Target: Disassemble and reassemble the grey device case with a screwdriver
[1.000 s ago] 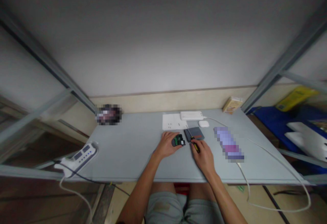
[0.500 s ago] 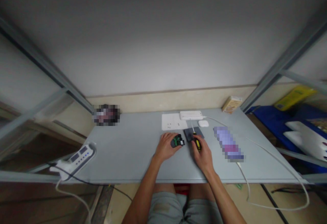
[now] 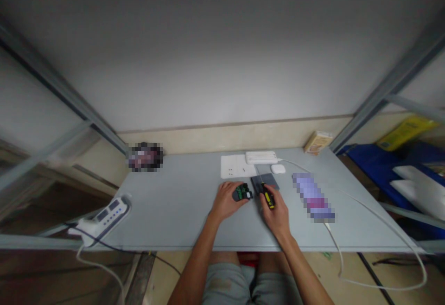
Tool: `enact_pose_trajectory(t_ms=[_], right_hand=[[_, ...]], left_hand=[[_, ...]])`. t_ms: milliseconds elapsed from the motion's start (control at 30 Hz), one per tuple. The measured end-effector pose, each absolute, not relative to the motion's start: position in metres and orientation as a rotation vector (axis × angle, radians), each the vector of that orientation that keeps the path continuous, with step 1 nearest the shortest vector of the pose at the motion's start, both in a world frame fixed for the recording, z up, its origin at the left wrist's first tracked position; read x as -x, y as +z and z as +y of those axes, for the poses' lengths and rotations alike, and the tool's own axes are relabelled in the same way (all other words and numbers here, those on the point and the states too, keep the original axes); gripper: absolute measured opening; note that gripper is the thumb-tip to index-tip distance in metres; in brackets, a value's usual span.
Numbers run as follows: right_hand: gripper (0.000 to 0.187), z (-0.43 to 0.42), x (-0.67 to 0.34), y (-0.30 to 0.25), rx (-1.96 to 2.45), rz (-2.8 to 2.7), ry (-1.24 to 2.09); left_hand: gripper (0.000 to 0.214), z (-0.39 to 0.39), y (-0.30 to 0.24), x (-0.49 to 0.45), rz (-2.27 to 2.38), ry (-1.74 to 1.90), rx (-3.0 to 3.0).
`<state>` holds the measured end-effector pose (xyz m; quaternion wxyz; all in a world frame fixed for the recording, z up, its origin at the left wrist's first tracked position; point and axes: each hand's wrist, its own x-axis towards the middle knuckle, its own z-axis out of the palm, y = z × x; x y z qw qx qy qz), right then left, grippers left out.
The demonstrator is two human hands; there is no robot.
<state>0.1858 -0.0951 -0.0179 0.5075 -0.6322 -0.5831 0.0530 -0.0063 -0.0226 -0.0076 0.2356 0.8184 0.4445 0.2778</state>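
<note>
My left hand (image 3: 226,199) is closed around a small black part with a green circuit board (image 3: 242,192), held on the grey table (image 3: 174,207). My right hand (image 3: 277,212) grips a screwdriver with a yellow and black handle (image 3: 268,197). Its thin shaft points away from me over a dark grey flat case (image 3: 265,182) that lies just beyond both hands. The two hands sit close together near the table's middle.
A white socket plate (image 3: 236,166), a white box (image 3: 261,157) and a small white case (image 3: 278,168) lie behind the hands. A white cable (image 3: 382,221) loops off the right edge. A power strip (image 3: 104,213) sits at the front left corner. A cardboard box (image 3: 318,142) stands at the back right.
The screwdriver's handle has shifted slightly in my right hand, tilting its shaft over the grey case. My left hand has stayed on the black part.
</note>
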Motion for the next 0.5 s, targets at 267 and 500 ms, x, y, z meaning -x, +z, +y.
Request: enact_pose_trajectory(t_ms=[267, 500], right_hand=[[0.033, -0.0963, -0.1862, -0.0204, 1.542, -1.485, 0.193], [0.039, -0.0902, -0.1807, -0.0124, 1.605, -1.599, 0.13]], left_hand=[[0.055, -0.024, -0.0062, 0.0073, 1.159, 0.805, -2.231], [0.054, -0.0251, -0.0047, 0.0065, 1.138, 0.816, -2.24]])
